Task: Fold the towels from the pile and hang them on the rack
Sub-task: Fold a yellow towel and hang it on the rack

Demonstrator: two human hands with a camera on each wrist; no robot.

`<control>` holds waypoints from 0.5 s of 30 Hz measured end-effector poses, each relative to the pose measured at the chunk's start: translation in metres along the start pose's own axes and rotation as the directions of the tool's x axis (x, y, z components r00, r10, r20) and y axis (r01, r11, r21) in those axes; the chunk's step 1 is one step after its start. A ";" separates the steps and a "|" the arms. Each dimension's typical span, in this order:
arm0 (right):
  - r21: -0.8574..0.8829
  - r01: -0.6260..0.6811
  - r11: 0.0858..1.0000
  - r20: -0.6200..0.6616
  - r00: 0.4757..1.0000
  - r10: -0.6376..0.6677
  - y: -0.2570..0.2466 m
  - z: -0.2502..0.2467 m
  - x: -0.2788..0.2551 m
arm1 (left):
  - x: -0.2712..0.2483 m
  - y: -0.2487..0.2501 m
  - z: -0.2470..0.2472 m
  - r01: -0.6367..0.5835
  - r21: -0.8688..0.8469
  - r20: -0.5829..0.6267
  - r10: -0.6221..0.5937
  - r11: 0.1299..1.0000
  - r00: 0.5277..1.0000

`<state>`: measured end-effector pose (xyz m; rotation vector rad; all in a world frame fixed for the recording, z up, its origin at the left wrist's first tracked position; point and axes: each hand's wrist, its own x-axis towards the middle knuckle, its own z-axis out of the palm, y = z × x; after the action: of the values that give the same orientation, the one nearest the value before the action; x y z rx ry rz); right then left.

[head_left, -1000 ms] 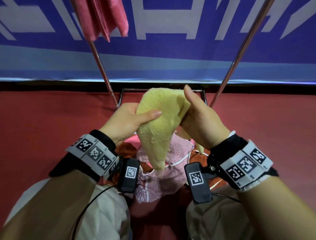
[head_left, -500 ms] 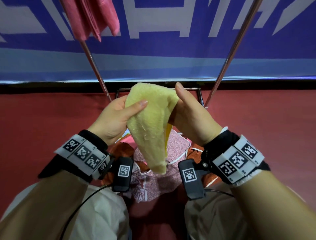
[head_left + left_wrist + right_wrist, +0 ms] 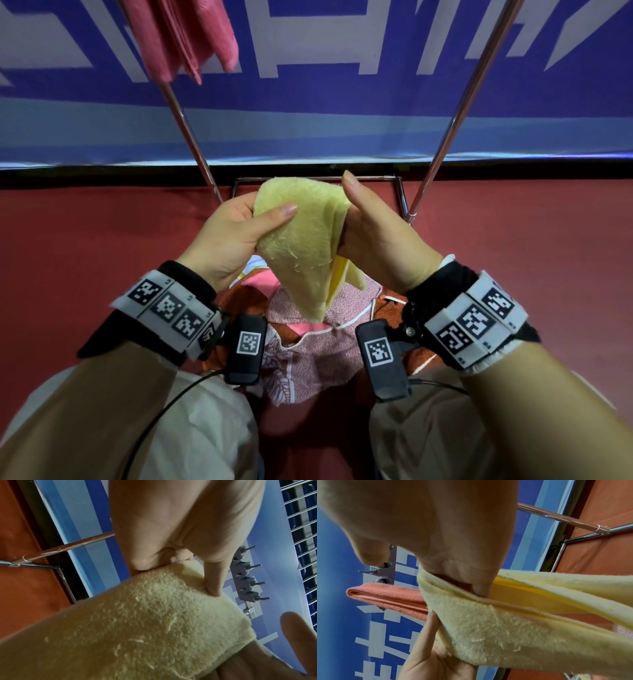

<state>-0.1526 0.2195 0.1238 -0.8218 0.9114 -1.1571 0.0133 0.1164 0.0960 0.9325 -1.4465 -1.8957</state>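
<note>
A fluffy pale yellow towel [image 3: 301, 246] hangs folded between my two hands above the pile, its tip pointing down. My left hand [image 3: 270, 219] pinches its left upper edge, with the thumb [image 3: 212, 585] pressed on the front. My right hand [image 3: 356, 212] grips the right edge, and a fingertip [image 3: 479, 588] is tucked into the fold of the yellow towel [image 3: 505, 628]. The pile [image 3: 308, 349] of pink patterned and orange towels lies below my wrists. A folded pink towel [image 3: 185, 37] hangs on the rack's top left. The rack's chrome legs [image 3: 191, 137] slant down to its base bar [image 3: 318, 178].
Red cloth [image 3: 102, 257] covers the table on both sides of the pile. A blue and white banner [image 3: 325, 102] stands right behind the rack. The rack's right leg [image 3: 455, 116] has nothing hanging near it in view.
Both hands have carried the yellow towel slightly to the left and kept their hold. A brighter yellow inner layer now shows at the fold's right edge.
</note>
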 end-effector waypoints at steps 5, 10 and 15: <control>-0.012 0.028 1.000 0.003 1.000 -0.028 0.000 0.000 0.000 | 0.001 0.000 0.004 -0.056 0.017 -0.043 0.056 0.998 0.997; 0.033 0.064 0.997 0.024 0.998 -0.065 0.000 0.000 0.000 | 0.003 -0.002 -0.001 -0.067 0.051 -0.051 0.070 0.996 0.996; 0.040 0.068 0.997 0.003 0.998 -0.069 0.001 -0.001 0.001 | 0.002 -0.002 -0.001 -0.055 0.053 -0.050 0.057 0.997 0.997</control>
<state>-0.1531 0.2184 0.1225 -0.8286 0.8593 -1.2286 0.0125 0.1151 0.0934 0.9482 -1.4821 -1.7885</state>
